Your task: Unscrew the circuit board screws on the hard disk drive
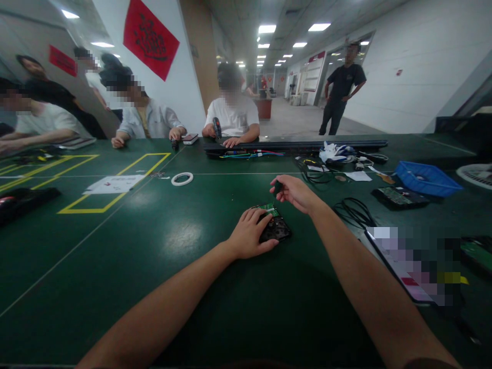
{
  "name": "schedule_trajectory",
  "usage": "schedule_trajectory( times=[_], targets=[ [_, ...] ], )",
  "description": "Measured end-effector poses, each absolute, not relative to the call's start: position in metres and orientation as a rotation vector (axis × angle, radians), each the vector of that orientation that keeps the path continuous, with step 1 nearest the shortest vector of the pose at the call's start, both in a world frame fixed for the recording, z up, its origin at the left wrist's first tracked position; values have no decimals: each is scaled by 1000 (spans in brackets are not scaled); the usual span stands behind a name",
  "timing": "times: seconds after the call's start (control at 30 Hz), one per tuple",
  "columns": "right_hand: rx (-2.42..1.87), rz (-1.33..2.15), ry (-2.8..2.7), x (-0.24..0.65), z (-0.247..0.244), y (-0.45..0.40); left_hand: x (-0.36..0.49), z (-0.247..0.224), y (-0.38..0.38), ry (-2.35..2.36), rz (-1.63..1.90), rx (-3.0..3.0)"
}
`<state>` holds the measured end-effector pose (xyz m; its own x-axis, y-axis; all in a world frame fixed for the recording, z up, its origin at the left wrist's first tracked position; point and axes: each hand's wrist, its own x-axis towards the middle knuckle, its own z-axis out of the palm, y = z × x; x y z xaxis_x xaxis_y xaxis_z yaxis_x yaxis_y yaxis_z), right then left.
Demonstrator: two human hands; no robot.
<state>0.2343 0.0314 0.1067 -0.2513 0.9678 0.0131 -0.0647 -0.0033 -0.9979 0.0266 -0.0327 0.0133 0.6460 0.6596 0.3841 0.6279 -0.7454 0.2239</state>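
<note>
A small black device casing [277,231] lies on the green table, with a green circuit board [268,207] showing at its far end. My left hand [251,233] grips it, fingers over the top and the thumb along the near side; part of the casing is hidden underneath. Above the far right corner, my right hand [298,193] is closed around a screwdriver with a dark handle [277,187]. Its thin shaft points down toward the board; I cannot tell whether the tip touches a screw.
To the right are black cables [353,211], a tablet-like screen [400,266], another casing with a board [402,196] and a blue tray [428,178]. A white tape roll [182,179] lies left. Across the table, a person [232,110] holds a power drill [217,128] by a long black bar [300,146].
</note>
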Motion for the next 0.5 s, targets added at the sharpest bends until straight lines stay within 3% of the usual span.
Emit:
schedule_trajectory(
  times=[0.5],
  targets=[
    [-1058,1487,-1172,233,103,34,26,14,-33,1087,691,2770]
  ],
)
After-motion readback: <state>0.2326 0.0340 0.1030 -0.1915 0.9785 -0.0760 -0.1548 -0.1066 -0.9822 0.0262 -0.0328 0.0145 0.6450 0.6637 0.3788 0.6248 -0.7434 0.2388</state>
